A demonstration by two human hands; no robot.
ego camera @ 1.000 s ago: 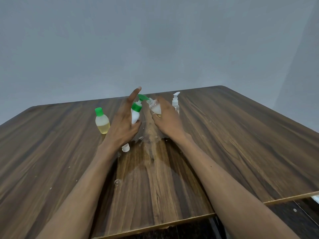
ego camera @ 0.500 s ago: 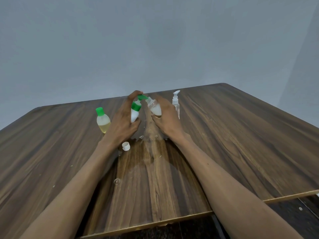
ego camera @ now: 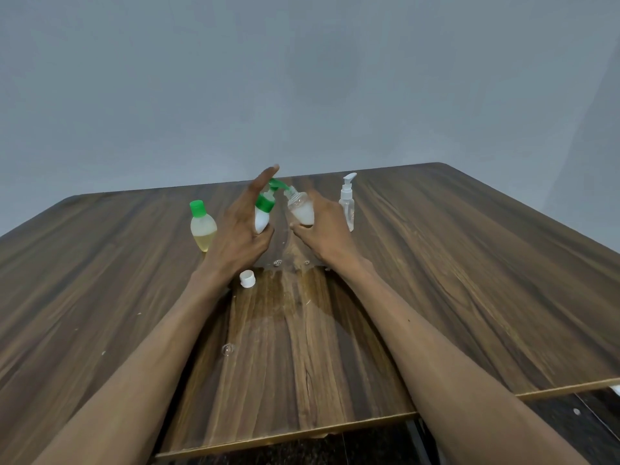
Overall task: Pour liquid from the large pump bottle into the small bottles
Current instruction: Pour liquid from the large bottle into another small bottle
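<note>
The left hand [ego camera: 238, 229] grips the white pump bottle with the green collar and green spout [ego camera: 262, 213], its lower fingers and thumb wrapped round the body while the forefinger [ego camera: 265, 177] stands straight up, lifted off the pump head. The right hand [ego camera: 323, 229] holds the small clear bottle with milky liquid in its lower half [ego camera: 301, 211], fingers curled round its base, the bottle tipped so that its open mouth meets the green spout between the two sets of fingers. The step in hand looks like pumping: the next press should come straight down on the pump head, slow and full, with the small bottle's mouth kept right under the spout tip so nothing runs down the outside. A steady right wrist matters more than speed, since the neck is narrow and the wooden bench [ego camera: 469, 263] just nearer than the fingers already shows a wet patch and droplets [ego camera: 276, 263]. The small white cap [ego camera: 247, 279] lies on the bench just behind the left wrist, ready for closing. To the left of the left fingers stands a small clear bottle with a green cap and yellowish liquid [ego camera: 202, 228]; just right of the right fingers stands a slim clear bottle with a white pump top [ego camera: 347, 204], probably still to be dealt with.
</note>
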